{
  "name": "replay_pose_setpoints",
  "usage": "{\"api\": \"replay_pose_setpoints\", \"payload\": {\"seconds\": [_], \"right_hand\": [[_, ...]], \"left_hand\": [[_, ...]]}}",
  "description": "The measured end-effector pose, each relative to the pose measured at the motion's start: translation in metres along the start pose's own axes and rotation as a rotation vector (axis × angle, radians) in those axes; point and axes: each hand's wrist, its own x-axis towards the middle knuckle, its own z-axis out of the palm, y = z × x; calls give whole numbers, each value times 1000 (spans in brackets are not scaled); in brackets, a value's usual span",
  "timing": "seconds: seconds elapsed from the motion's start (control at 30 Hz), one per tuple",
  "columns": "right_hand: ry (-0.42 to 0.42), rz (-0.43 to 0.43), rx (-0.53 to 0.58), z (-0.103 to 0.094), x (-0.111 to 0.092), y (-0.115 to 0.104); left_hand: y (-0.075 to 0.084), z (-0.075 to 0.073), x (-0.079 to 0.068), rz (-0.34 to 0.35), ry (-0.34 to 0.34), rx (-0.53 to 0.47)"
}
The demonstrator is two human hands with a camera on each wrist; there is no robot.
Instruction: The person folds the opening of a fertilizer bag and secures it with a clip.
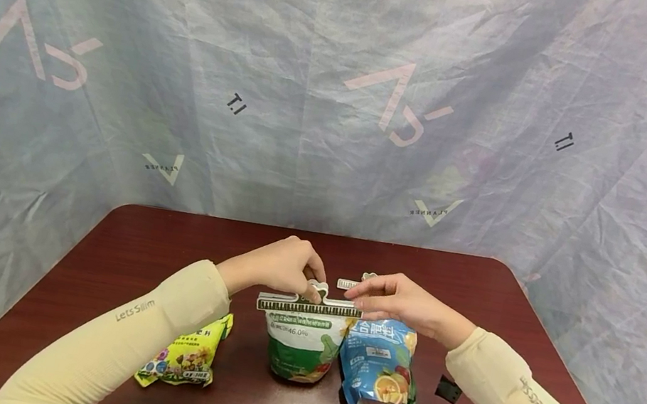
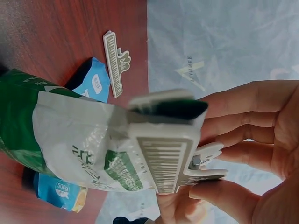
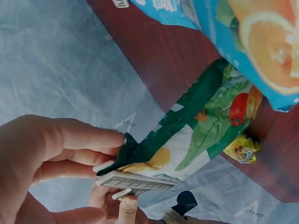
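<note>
A green and white bag (image 1: 299,342) stands upright at the middle of the table, a long bag clip (image 1: 279,305) with a piano-key pattern lying across its top. My left hand (image 1: 280,265) pinches the clip's handle from above, thumb on the near side. In the left wrist view the clip's jaws straddle the bag's top, and a dark green corner sticks out past the clip's end. My right hand (image 1: 409,307) is at the clip's right end, fingers extended. Its index fingertip is right at the bag's green top corner (image 3: 128,147) in the right wrist view, with the thumb apart below.
Right of the green and white bag is a blue bag (image 1: 376,363) with orange pictures. A yellow bag (image 1: 189,352) lies at the left, partly behind my left sleeve. Another piano-key clip (image 1: 346,284) lies farther back. A small black object (image 1: 449,389) is at the right.
</note>
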Motion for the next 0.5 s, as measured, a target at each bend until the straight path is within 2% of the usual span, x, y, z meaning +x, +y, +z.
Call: {"api": "replay_pose_setpoints", "payload": {"seconds": [0.33,0.5], "right_hand": [[25,-104,-288,10,0,-6],[60,-122,-334,15,0,-6]], "left_hand": [[-3,1,-1,14,20,-11],[-6,2,-3,32,29,-26]]}}
